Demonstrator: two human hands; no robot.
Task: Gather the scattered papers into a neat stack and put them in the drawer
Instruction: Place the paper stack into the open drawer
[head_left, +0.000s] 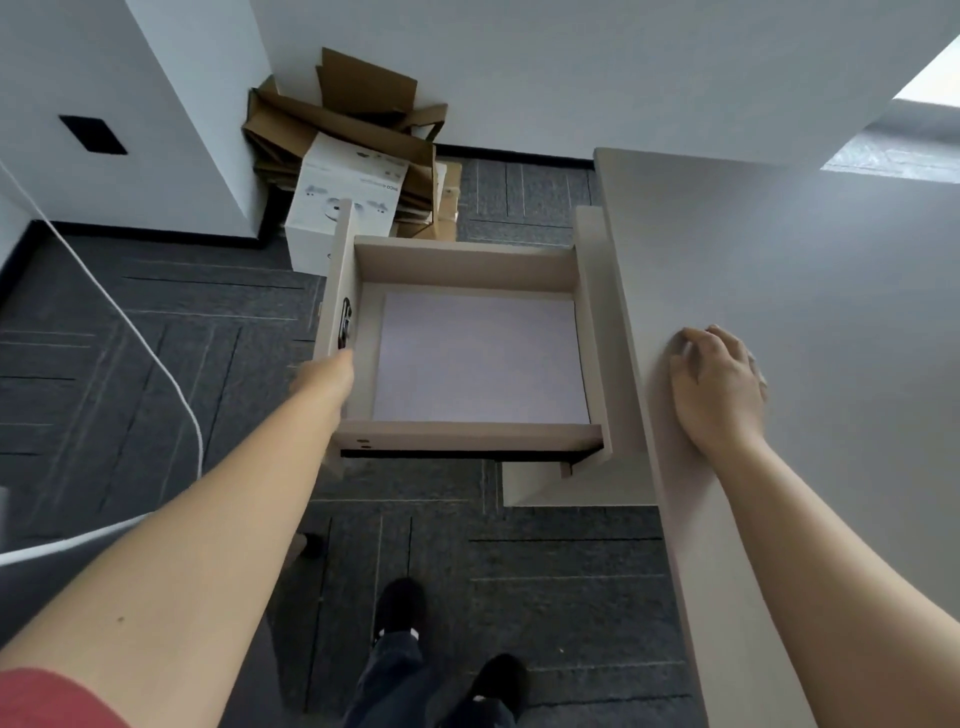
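The stack of papers (478, 358) is lying flat on the bottom of the open drawer (467, 434), filling most of the floor with its edges squared to the drawer walls, so the putting-away part of the task is looking done and what is left, by my judgement, is closing the drawer. The drawer is standing pulled out to the left from the desk (779, 312), its front panel (335, 291) at the far left with the dark handle (345, 323) on it. The left hand (324, 376) is reaching to that front panel just near of the handle; its fingers are hidden behind the panel edge, so I cannot tell whether they are curled round it or only pressing against it. The right hand (719, 387) is resting palm down on the desk top close to its left edge, fingers loosely bent and holding nothing. The relation that is mattering now is that the drawer is sliding along a left-to-right line, and the left hand is sitting at its outer end, well nearer than the right; a push to the right from that hand would likely be sending it home, with the right hand steadying the desk. Cardboard boxes (353, 156) are standing on the carpet beyond the drawer, clear of its travel.
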